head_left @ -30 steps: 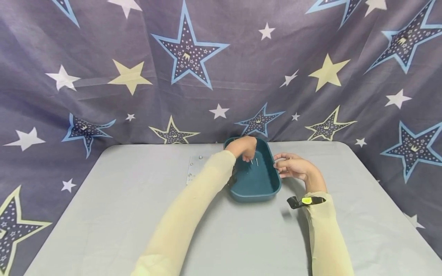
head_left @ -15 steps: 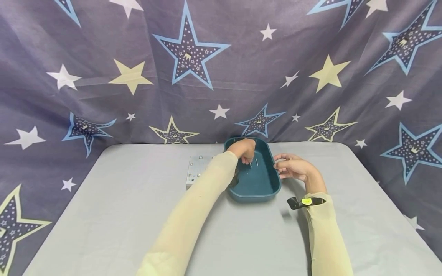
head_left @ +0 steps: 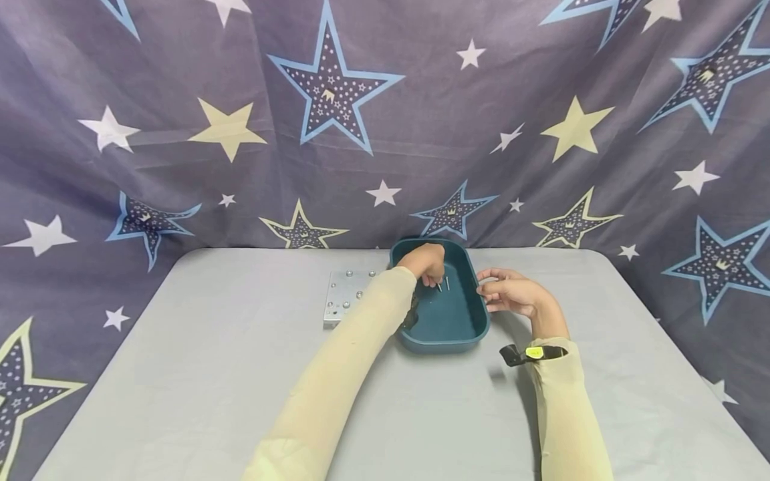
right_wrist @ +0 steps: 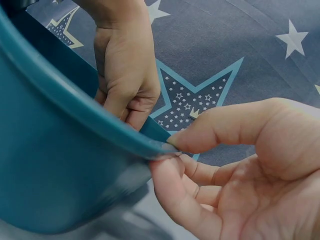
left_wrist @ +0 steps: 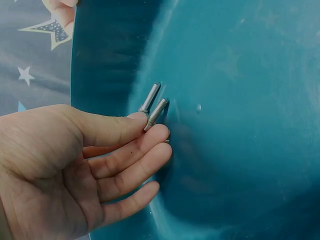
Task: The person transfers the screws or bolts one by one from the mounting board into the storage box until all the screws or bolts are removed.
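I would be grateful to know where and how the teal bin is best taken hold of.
The teal bin is probably best pinched by the rim of its right long side, coming from the right. Its edge there is thin enough to pinch, as the right hand does now, while the left hand reaches in over the left side, leaving the right freer.

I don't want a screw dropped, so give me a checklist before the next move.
1. Right hand holding tray by its rim: ok.
2. Left hand pinching threaded screw: ok.
3. Firmness of that pinch: cannot tell.
4. Fingertips clear of second screw: not ok, it sits close beside them.
5. Metal plate fully visible: not ok, left sleeve covers part.
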`<state>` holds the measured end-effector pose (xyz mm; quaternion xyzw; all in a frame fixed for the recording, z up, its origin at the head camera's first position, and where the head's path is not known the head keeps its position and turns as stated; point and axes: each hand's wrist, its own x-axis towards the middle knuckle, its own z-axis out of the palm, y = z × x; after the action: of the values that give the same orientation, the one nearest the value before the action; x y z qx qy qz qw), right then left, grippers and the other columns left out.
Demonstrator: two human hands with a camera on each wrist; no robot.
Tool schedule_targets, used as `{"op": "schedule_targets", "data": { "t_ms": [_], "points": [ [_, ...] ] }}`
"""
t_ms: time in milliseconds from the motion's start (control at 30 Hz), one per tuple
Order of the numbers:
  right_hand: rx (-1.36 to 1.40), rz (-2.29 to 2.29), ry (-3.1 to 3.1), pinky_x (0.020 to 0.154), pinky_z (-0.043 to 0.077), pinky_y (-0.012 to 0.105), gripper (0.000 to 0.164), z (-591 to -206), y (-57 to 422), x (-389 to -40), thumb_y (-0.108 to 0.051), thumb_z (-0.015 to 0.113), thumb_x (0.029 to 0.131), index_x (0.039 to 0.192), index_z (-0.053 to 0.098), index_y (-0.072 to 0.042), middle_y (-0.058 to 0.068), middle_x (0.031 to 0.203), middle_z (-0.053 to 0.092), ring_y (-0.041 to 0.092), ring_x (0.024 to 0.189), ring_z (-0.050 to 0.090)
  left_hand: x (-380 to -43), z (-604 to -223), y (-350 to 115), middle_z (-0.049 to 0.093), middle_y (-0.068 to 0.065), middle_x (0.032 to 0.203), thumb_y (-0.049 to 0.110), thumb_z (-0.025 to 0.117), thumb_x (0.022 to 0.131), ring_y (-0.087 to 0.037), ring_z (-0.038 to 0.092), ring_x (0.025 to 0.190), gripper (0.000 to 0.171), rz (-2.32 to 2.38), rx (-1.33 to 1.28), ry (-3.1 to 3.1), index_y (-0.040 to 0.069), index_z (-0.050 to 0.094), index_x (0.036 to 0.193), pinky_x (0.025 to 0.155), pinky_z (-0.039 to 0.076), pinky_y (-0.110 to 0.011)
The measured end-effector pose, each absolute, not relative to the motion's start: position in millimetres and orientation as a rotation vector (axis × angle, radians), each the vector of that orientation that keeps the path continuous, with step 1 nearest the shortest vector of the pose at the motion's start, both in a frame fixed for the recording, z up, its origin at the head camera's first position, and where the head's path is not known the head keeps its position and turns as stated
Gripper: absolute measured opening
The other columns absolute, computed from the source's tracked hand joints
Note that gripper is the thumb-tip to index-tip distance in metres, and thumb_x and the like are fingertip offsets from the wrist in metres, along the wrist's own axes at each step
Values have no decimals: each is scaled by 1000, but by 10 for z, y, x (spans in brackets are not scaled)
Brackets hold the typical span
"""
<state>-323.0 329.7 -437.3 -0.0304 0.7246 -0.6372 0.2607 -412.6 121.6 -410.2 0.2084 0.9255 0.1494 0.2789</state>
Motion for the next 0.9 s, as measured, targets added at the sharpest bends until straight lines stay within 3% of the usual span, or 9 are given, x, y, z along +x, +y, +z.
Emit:
{"op": "schedule_targets", "data": {
  "t_ms": [133,300,667,900],
  "points": [
    [-83,-1742,1939,73,55,23,32,-4367,3297,-3231,1,48,94,124,40,-3,-7,83,60,4,73,57,-4125,-4097,1218,67,-4,72,8,64,96,-14,67,64,21,394,537,2494,-1,64,115,62,56,-23],
    [-83,-1741,1937,74,56,23,32,-4357,3292,-3234,1,48,94,125,40,-3,-7,83,60,4,73,57,-4122,-4065,1218,67,-5,76,9,63,98,-16,68,70,30,393,506,2481,-1,60,126,60,54,-22],
    [-80,-1734,1936,74,55,24,33,-4350,3275,-3244,0,49,94,126,39,-2,-7,83,60,4,73,57,-4119,-4070,1200,67,-5,78,9,63,97,-15,66,68,37,398,487,2485,0,58,133,55,50,-21],
    [-76,-1735,1935,75,55,24,32,-4350,3275,-3221,0,49,92,123,40,-4,-7,82,59,4,73,56,-4072,-4007,1236,69,-8,87,13,64,97,-21,72,88,37,379,440,2449,2,58,133,59,52,-23]
  ]
}}
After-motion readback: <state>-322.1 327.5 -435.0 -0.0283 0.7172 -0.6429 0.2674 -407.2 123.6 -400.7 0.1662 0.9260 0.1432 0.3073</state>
